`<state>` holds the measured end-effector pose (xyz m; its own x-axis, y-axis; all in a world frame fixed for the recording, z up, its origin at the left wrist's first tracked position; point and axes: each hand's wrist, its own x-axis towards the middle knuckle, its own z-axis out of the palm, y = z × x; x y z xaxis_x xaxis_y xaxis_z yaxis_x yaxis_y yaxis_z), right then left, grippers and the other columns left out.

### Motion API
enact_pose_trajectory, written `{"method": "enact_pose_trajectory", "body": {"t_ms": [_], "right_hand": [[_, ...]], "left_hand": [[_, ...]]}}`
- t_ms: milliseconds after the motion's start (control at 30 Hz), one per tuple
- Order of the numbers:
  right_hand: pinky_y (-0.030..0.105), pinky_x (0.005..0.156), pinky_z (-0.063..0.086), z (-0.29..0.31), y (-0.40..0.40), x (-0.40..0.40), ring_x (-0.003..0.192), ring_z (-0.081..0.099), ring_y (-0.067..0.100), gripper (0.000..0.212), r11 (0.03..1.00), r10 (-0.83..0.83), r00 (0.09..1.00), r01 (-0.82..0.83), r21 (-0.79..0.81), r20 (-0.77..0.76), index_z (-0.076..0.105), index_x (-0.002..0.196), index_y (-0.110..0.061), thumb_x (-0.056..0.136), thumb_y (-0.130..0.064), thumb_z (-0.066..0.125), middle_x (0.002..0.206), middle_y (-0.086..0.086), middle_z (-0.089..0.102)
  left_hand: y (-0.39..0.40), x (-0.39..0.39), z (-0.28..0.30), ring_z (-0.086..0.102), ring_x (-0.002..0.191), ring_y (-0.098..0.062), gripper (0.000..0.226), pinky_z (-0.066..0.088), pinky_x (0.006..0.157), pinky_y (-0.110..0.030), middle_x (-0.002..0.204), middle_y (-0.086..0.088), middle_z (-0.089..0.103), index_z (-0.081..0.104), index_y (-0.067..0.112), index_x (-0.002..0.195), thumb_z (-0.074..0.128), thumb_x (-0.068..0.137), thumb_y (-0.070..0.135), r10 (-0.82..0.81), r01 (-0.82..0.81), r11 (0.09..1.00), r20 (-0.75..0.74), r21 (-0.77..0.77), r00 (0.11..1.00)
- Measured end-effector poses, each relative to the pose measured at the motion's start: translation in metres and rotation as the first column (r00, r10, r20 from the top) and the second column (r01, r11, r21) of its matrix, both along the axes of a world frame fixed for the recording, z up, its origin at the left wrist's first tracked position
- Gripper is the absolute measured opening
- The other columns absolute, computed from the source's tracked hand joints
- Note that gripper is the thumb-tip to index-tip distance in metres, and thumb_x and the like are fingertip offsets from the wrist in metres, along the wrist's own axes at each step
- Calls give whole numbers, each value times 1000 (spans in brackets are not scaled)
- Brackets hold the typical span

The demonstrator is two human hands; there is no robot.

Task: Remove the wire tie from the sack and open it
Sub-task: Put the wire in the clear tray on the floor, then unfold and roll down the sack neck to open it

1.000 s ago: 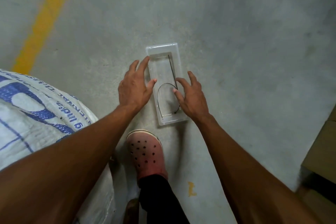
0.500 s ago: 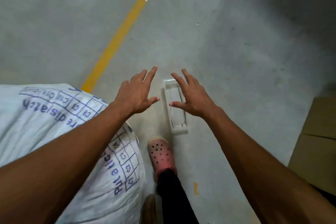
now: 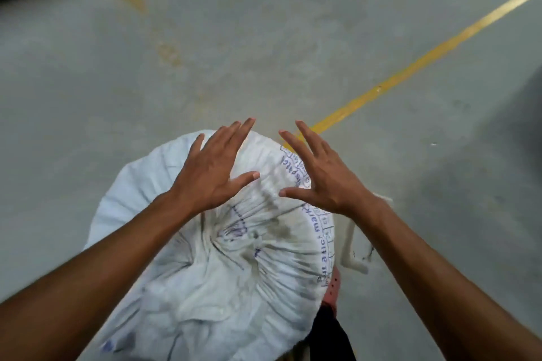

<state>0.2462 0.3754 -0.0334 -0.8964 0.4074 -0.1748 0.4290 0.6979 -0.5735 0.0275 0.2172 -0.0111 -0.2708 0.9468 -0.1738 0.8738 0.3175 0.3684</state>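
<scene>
Two bare forearms reach forward over the white sack (image 3: 223, 267), which stands on the floor (image 3: 88, 97) with its neck bunched into radiating folds at the centre. The left hand (image 3: 211, 176) and right hand (image 3: 325, 179) are spread flat, each grip fully open and holding nothing. Beyond them runs a yellow line (image 3: 416, 64).

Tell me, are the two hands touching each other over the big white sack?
Apart. The head view shows the left hand and right hand spread open above the sack, with a plain gap of sack fabric between the thumb tips.
</scene>
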Motion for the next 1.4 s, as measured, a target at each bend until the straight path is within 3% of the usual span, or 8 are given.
{"method": "enact_pose_trajectory", "body": {"t_ms": [300,600,733,867,1067,1200,1300,1400], "right_hand": [[57,122,33,6,-122,-85,160,17,33,111,965,235,971,-229,-129,38,4,166,-40,84,-65,75,177,3,-3],[55,120,33,-13,-181,-65,161,17,29,118,964,211,959,-171,-204,189,-1,166,-42,81,-71,75,177,0,-5],[59,121,34,-13,-176,-52,161,16,25,115,951,215,965,-171,-258,153,5,166,-42,79,-72,74,177,-4,0],[58,123,31,-8,-177,-38,162,14,21,118,939,256,955,-209,-272,149,9,166,-40,76,-76,76,177,-5,1],[55,125,26,-8,-190,-22,162,14,22,138,945,318,923,-290,-154,217,8,167,-34,58,-100,61,177,-4,6],[56,130,8,-8,-206,-15,163,1,23,148,946,324,899,-310,-93,294,-2,168,-29,51,-108,45,177,-2,1],[57,130,7,-15,-215,-13,163,7,25,134,954,296,915,-297,-40,274,8,168,-25,65,-99,51,176,1,11],[57,118,36,-21,-211,-17,145,47,31,84,982,171,983,-176,68,72,50,153,-17,81,-56,71,158,7,51]], "left_hand": [[-174,-36,-10,26,162,-18,102,29,126,-59,177,11,20,0,42,168,60,91,72,223,-215,975,219,-58,950],[-223,9,-30,47,150,-16,108,45,118,-39,167,6,45,-3,56,163,74,88,65,390,-384,915,526,-127,756],[-227,23,-39,67,122,-7,105,55,100,-30,133,15,69,4,55,164,76,88,61,414,-437,893,578,-109,703],[-230,36,-45,67,87,-6,101,49,77,-18,92,13,67,14,50,166,79,89,51,413,-450,889,583,-89,700],[-218,40,-45,52,62,-12,93,52,69,-34,66,6,51,30,50,161,83,85,48,514,-587,807,576,-72,635],[-208,31,-47,45,57,-11,91,53,65,-41,62,2,47,35,46,159,85,83,48,572,-679,734,547,-7,612],[-201,23,-46,43,55,-12,91,51,63,-39,61,1,46,37,43,158,86,82,49,605,-722,691,530,22,595],[-200,16,-43,42,55,-12,87,55,67,-43,61,4,43,40,40,156,85,82,54,620,-744,668,528,33,580]]}}
